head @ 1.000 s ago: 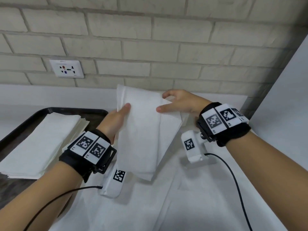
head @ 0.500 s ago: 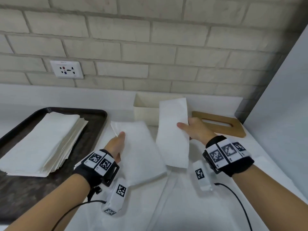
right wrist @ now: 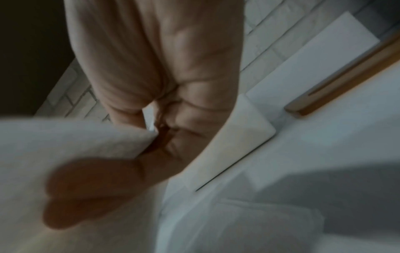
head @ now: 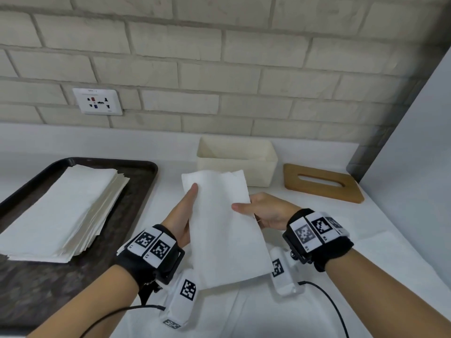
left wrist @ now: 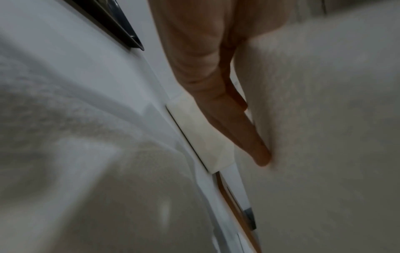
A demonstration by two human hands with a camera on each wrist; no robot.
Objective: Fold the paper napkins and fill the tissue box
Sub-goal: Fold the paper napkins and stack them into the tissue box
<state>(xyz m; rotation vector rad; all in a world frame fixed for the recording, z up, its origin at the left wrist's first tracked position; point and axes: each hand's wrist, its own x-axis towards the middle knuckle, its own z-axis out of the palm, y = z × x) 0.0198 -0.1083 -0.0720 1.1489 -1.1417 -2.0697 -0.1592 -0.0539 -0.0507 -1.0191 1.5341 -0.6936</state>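
Both hands hold folded white napkins (head: 224, 228) together above the counter, in front of the tissue box. My left hand (head: 186, 213) pinches their left edge, thumb on top; in the left wrist view its fingers (left wrist: 244, 130) lie along the napkins (left wrist: 324, 119). My right hand (head: 261, 209) pinches the right edge, and its thumb (right wrist: 90, 193) presses on the paper (right wrist: 65, 145). The cream tissue box (head: 258, 172) stands open behind them, its inside hidden from view. Its wooden slotted lid (head: 322, 182) lies flat to the right.
A dark tray (head: 146, 167) at the left carries a thick stack of white napkins (head: 61, 211). A white sheet (head: 244, 313) covers the counter under my hands. The brick wall with a socket (head: 97, 101) is behind, and a grey panel (head: 415, 142) closes off the right.
Half a second ago each hand held its own napkin, apart. They have come together, and both hands now hold the napkins as one bundle, lower than a second ago.
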